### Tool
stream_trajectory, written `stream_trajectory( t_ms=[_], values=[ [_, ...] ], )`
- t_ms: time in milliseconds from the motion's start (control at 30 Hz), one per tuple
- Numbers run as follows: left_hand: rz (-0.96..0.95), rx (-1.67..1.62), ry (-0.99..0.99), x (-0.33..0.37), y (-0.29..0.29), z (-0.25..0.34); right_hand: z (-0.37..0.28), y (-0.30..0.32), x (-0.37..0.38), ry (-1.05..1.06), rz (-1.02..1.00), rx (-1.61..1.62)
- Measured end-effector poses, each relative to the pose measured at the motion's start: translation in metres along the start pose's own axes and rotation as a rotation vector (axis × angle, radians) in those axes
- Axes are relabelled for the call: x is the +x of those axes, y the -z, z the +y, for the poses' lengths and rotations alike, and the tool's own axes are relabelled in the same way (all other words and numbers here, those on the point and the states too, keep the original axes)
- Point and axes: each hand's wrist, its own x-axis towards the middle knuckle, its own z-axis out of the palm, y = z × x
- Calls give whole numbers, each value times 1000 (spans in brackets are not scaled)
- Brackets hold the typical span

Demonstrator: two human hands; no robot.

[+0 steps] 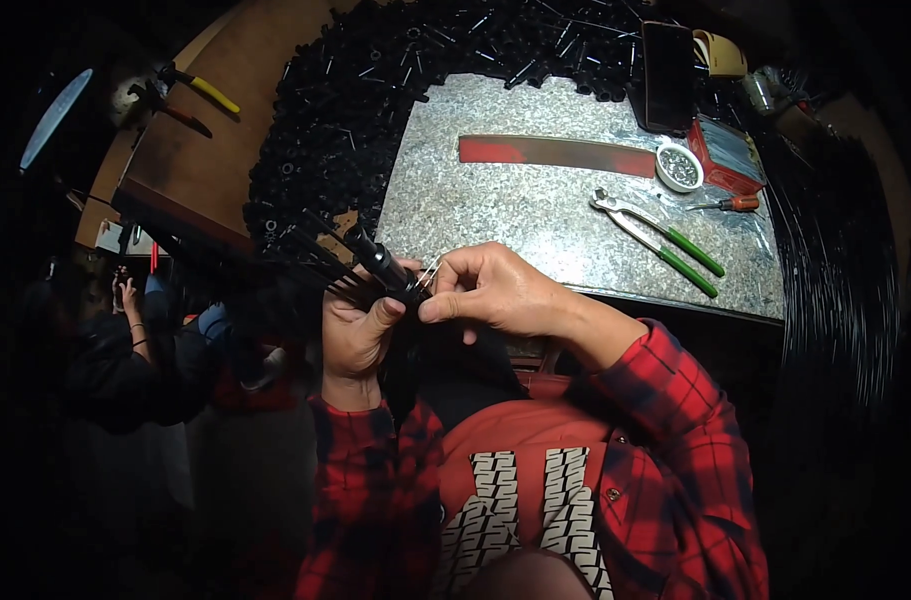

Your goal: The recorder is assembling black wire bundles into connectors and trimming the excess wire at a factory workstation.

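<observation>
In front of my chest, my left hand (358,325) is closed round a black tube (380,262) with thin dark rods fanning out from it, like part of an umbrella frame. The tube is tilted, its upper end pointing away to the left. My right hand (500,293) meets it from the right, thumb and forefinger pinched together at the tube's lower end. Thin shiny rods (430,273) show beside those fingertips. What exactly the pinch holds is hidden by the fingers.
On the speckled board (535,235) lie green-handled pliers (667,243), a red-and-grey strip (555,155), a white cup of small metal parts (678,167) and an orange-handled screwdriver (730,204). Black tubular parts (325,150) heap behind and left. Long thin rods (840,300) hang at right. Another person (140,340) sits left.
</observation>
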Motion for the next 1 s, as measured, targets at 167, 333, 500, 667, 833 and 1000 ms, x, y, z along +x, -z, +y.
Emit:
stream_trajectory(
  t_ms=[167, 333, 500, 667, 833, 1000],
  values=[
    [329, 8, -109, -2, -26, -18, -2, -12, 4, 58, 269, -92],
    [476, 384, -414, 3, -56, -27, 16, -24, 24, 314, 448, -307],
    [485, 647, -122, 1, -46, -11, 23, -34, 28, 497, 505, -427],
    [405, 491, -94, -3, -25, -9, 23, -38, 23, 583, 437, -428],
    [344, 443, -46, -3, -21, -4, 19, -31, 18, 396, 373, -396],
    [321, 382, -19, -5, -18, -4, 24, -27, 23, 267, 342, -273]
  ],
)
